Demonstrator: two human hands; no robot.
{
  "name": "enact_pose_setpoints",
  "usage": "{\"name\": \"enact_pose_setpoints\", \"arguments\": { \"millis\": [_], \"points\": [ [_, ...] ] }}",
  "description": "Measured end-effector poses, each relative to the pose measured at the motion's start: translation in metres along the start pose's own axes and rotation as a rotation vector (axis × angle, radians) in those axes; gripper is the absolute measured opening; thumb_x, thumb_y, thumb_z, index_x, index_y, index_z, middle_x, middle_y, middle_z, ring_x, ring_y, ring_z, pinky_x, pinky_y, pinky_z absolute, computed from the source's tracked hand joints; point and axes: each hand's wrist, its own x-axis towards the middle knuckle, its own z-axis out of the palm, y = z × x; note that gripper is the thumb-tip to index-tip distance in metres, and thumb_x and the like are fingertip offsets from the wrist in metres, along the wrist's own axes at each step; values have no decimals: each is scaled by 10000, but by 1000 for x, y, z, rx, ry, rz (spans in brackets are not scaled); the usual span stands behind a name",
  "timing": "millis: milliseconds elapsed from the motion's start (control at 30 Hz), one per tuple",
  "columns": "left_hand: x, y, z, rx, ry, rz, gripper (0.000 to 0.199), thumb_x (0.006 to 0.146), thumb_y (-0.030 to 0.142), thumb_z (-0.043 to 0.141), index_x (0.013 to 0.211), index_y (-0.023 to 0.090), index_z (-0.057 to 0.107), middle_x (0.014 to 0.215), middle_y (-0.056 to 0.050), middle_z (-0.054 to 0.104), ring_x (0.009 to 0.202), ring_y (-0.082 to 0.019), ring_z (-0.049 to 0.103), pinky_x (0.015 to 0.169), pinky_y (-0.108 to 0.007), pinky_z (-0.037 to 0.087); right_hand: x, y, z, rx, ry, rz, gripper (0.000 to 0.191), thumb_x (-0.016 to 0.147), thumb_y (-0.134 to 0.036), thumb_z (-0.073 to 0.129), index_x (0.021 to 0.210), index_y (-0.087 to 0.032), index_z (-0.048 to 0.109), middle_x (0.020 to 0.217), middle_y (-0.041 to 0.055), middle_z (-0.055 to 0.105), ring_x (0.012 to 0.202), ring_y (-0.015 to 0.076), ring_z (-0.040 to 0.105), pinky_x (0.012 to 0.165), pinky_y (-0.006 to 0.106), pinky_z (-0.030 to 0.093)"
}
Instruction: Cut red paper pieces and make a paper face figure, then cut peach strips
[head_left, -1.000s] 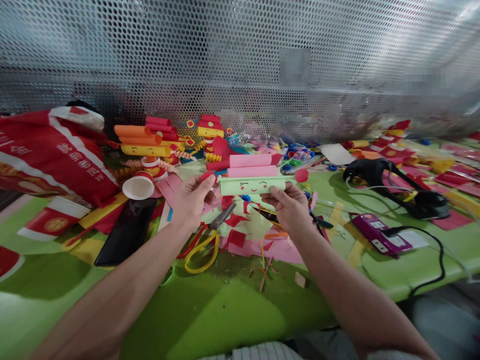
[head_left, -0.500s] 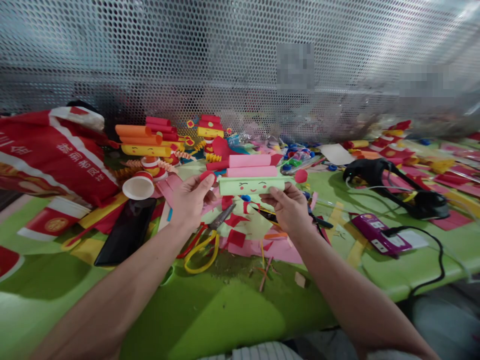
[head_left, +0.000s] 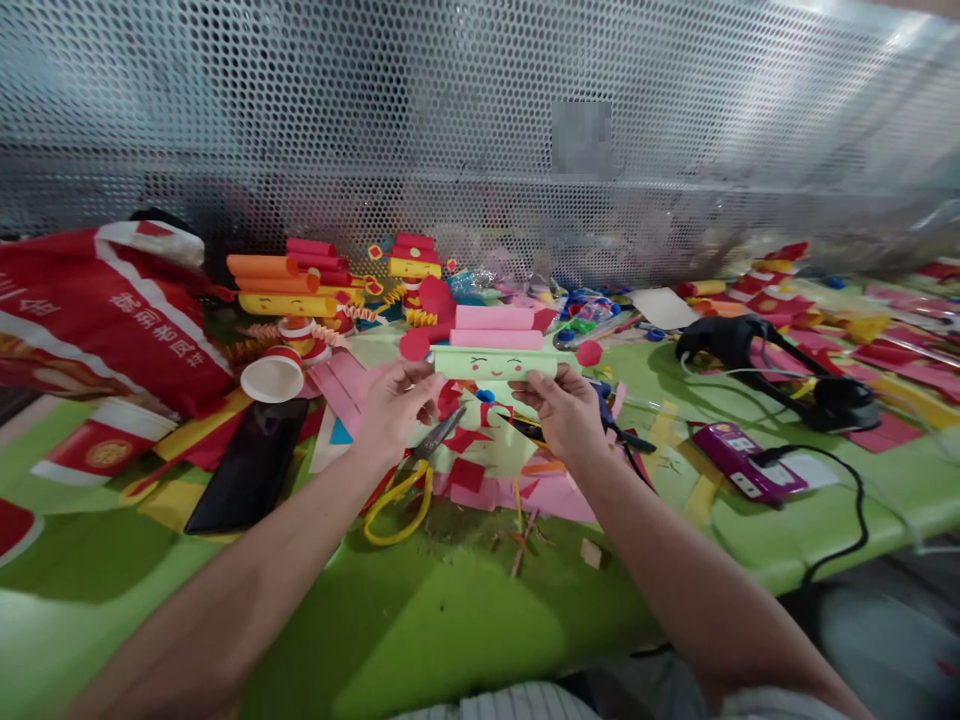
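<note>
A paper figure's head is held up between my hands: a pale green paper roll point(head_left: 496, 367) with a drawn smiling face, and pink paper rolls point(head_left: 493, 318) stacked above it. Red paper discs stand out at both sides, one on the left point(head_left: 414, 346) and one on the right point(head_left: 589, 353). My left hand point(head_left: 396, 408) pinches the left end of the green roll, just below the left disc. At the other end, my right hand point(head_left: 564, 408) grips the roll between thumb and fingers. Scissors with yellow handles point(head_left: 397, 508) lie below, among red and pink paper scraps point(head_left: 466, 476).
To the left are a red bag point(head_left: 97, 310), a black phone point(head_left: 244, 470) and paper cups point(head_left: 105, 440). Finished paper figures point(head_left: 289, 300) stand behind. A purple power strip point(head_left: 742, 462) and a black headset-like device point(head_left: 772, 370) lie right. A perforated metal screen point(head_left: 465, 130) closes the back.
My left hand has shifted from the left red disc to the green roll's left end. My right hand keeps its grip. The view has turned slightly.
</note>
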Motion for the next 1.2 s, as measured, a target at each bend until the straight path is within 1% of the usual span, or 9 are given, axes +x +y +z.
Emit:
{"name": "enact_pose_setpoints", "arguments": {
  "millis": [233, 433, 567, 667, 833, 933, 1033, 1133, 1200],
  "points": [
    [3, -7, -3, 73, -74, -21, 301, 566, 411, 753, 592, 144, 614, 452, 15, 573, 404, -85, 493, 417, -212, 392, -3, 8, 1, -40, -43, 35, 359, 454, -355, 844, 607, -196, 561, 581, -45, 661, 572, 142, 666, 527, 237, 544],
    [9, -5, -7, 91, -44, 10, 317, 570, 410, 756, 534, 141, 593, 437, 9, 560, 413, -88, 490, 437, -218, 391, -1, 11, -2, -63, -77, 100, 347, 453, -353, 835, 656, -202, 597, 639, -32, 667, 652, 144, 668, 571, 243, 537],
    [11, 0, -18, 90, 28, 33, 305, 557, 360, 783, 541, 134, 579, 435, 13, 549, 412, -94, 490, 431, -219, 378, 0, 11, -5, -126, -80, 120, 340, 494, -373, 804, 728, -205, 624, 683, -22, 652, 685, 140, 657, 575, 242, 526],
    [7, 0, -32, 60, 127, 64, 278, 601, 343, 756, 566, 142, 566, 433, 30, 530, 417, -88, 483, 439, -213, 384, 0, 13, -8, -274, -118, 160, 337, 539, -399, 768, 774, -198, 635, 662, -13, 630, 675, 134, 637, 570, 241, 518],
    [-6, -5, -55, 22, 283, 87, 255, 601, 297, 740, 545, 154, 537, 420, 44, 510, 399, -74, 466, 433, -199, 380, 0, 19, -9, -443, -164, 233, 341, 480, -439, 772, 623, -182, 599, 564, -16, 596, 517, 95, 561, 479, 216, 480],
    [-14, -7, -61, 0, 321, 98, 254, 604, 295, 735, 545, 154, 532, 437, 40, 525, 403, -75, 480, 446, -201, 393, -1, 20, -8, -468, -175, 221, 380, 482, -509, 746, 575, -184, 570, 528, -20, 579, 473, 85, 527, 445, 211, 456],
    [-21, -8, -62, -15, 329, 100, 251, 594, 299, 740, 559, 152, 540, 449, 31, 542, 412, -85, 497, 455, -210, 404, -1, 21, -11, -518, -190, 192, 425, 543, -584, 676, 512, -189, 523, 458, -22, 530, 435, 86, 486, 429, 217, 426],
    [-26, -8, -61, -31, 333, 101, 262, 582, 301, 750, 563, 152, 535, 454, 30, 546, 418, -83, 498, 469, -212, 406, 0, 21, -14, -701, -224, 68, 432, 627, -590, 598, 475, -197, 501, 430, -20, 500, 428, 94, 452, 448, 237, 399],
    [-28, -9, -61, -42, 337, 106, 267, 578, 304, 754, 567, 151, 535, 452, 38, 539, 420, -73, 490, 481, -208, 405, 1, 21, -16, -798, -229, -20, 343, 607, -514, 639, 513, -195, 556, 481, -18, 534, 455, 100, 445, 482, 251, 388]
  ]
}}
